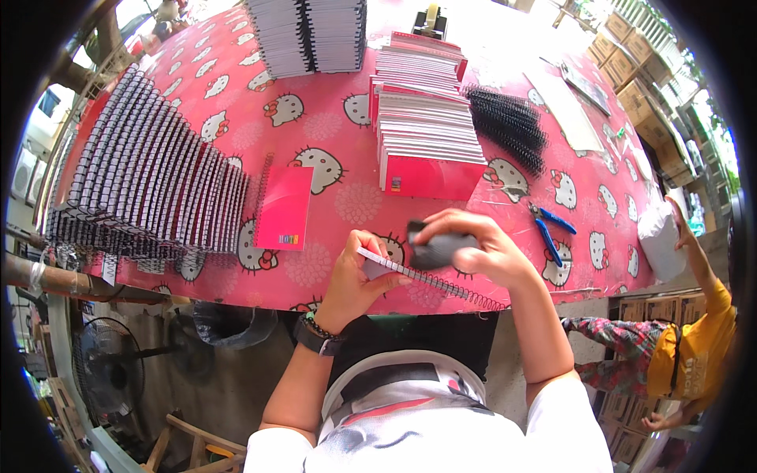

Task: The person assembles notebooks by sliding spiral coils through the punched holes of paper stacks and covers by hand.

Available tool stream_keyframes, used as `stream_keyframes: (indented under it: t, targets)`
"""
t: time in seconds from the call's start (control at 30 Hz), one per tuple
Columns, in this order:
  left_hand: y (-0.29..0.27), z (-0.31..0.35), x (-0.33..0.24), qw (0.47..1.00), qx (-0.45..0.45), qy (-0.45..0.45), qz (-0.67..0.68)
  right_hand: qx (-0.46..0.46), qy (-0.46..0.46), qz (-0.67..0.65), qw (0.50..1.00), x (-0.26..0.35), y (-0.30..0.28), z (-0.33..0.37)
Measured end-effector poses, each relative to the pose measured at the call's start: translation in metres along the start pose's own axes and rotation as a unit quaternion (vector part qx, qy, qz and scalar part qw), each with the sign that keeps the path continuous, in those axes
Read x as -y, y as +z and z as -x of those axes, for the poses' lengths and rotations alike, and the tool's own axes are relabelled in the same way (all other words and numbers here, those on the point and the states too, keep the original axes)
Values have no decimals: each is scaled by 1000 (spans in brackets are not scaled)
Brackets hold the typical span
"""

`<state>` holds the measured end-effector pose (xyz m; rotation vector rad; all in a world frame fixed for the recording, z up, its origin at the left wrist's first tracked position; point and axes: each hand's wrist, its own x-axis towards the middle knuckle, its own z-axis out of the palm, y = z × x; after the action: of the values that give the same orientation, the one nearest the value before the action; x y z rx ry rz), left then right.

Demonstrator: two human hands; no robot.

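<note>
My left hand [356, 285] grips a small notebook [374, 258] at the near edge of the table, its punched edge facing up. A black spiral coil [465, 293] runs along that edge and sticks out well past it to the right. My right hand [493, 248] is closed around a dark grey, rounded block [441, 251], held just above the coil; its exact kind is unclear, and I cannot tell whether it touches the coil. Left of my hands a pink notebook [285, 206] lies flat, with a coil along its left side.
Stacked coil-bound notebooks [158, 169] stand at the left, more [307, 35] at the back. Unbound pink-covered notebooks [426, 118] sit mid-table beside loose black coils [509, 126]. Blue-handled cutters [552, 232] lie right. A person in yellow [702, 347] stands at the right, touching a white bag [661, 240].
</note>
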<state>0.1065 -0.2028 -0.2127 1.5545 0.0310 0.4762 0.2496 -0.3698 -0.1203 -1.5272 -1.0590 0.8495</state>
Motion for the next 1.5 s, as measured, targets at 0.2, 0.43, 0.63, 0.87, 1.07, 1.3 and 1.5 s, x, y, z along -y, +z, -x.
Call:
stream_keyframes:
  t: [0.2,0.43,0.63,0.87,1.07,1.3,1.5]
  targets:
    - [0,4,2,1000,-14,-2,-19,-28,44,88,995,-1,8,-11]
    - [2,5,-1,999,10,-31,-9,-148,27,368,918,-16,8,1]
    - [6,2,-33,1000,-9,-19,-22,-192,-97,405,888,-5,-2,28]
    - [27,-10,-56,992,-37,80,-86,-194,-115,168,960,29,38,22]
    - [21,2,-57,994,-87,59,5,-177,-212,151,949,22,47,8]
    - [30,2,-55,993,-67,88,-28,-204,-223,213,929,19,42,16]
    - [20,8,-50,991,-118,55,-9,-181,-260,244,916,21,45,7]
